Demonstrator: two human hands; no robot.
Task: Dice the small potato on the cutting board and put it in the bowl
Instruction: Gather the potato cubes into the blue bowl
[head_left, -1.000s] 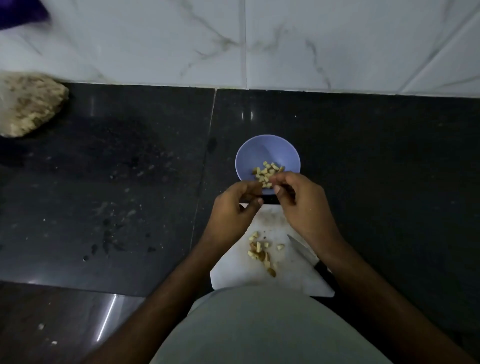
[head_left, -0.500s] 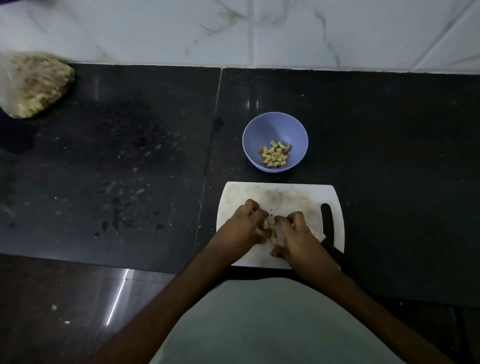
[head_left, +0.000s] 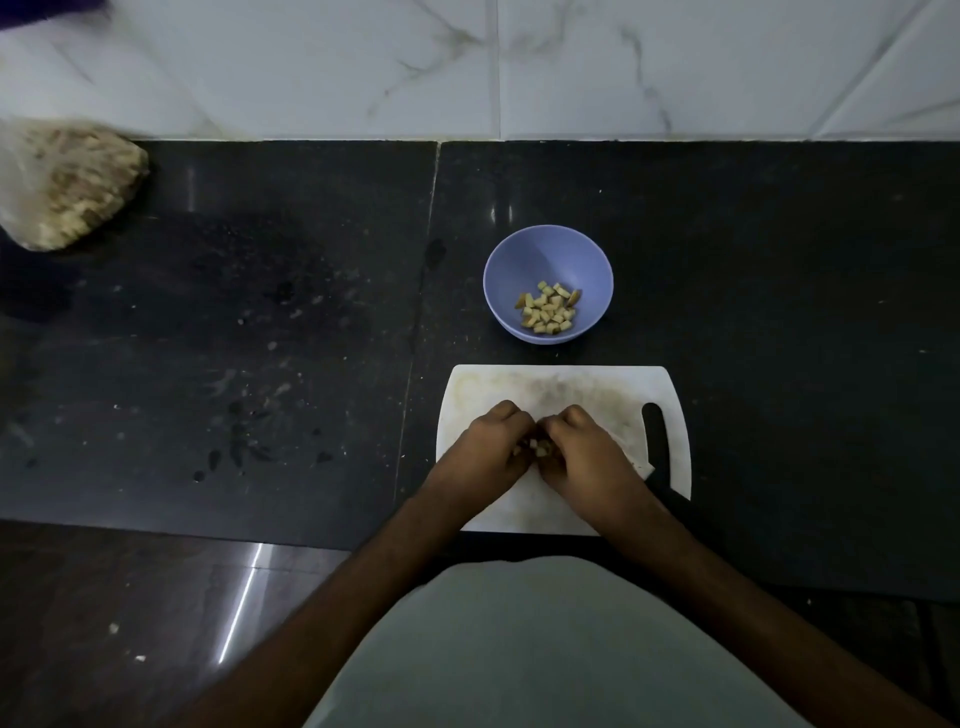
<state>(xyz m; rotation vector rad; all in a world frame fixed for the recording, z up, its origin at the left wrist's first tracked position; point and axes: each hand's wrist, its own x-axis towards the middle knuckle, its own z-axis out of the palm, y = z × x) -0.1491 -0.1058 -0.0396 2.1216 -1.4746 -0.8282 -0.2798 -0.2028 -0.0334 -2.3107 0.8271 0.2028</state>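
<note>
While both hands are working at the middle of the white plastic cutting board, the left hand and right hand are sitting knuckles-up, fingers curled inward, fingertips nearly meeting. Between them, a few pale diced potato pieces are showing in the gap, lying on the board and touching both sets of fingers; both hands are cupping round that small pile. Whether any piece is actually being pinched, can't tell, the fingertips are hidden under the knuckles.

Just right of the right hand, the black-handled knife is lying on the board, partly under the right wrist; the blade is mostly hidden.

Beyond the board's far edge, near but not touching it, the round lilac plastic bowl is sitting on the black polished stone countertop, holding a heap of potato cubes toward its near side.

Far left, a clear bag of beige crumbly stuff is resting against the white marble-pattern wall tiles.

Versus half a second ago: hands are closing in tighter, the gap between them narrower and fewer pieces visible. Versus a second ago: hands were up at the bowl's near rim; now they're back down on the board.
</note>
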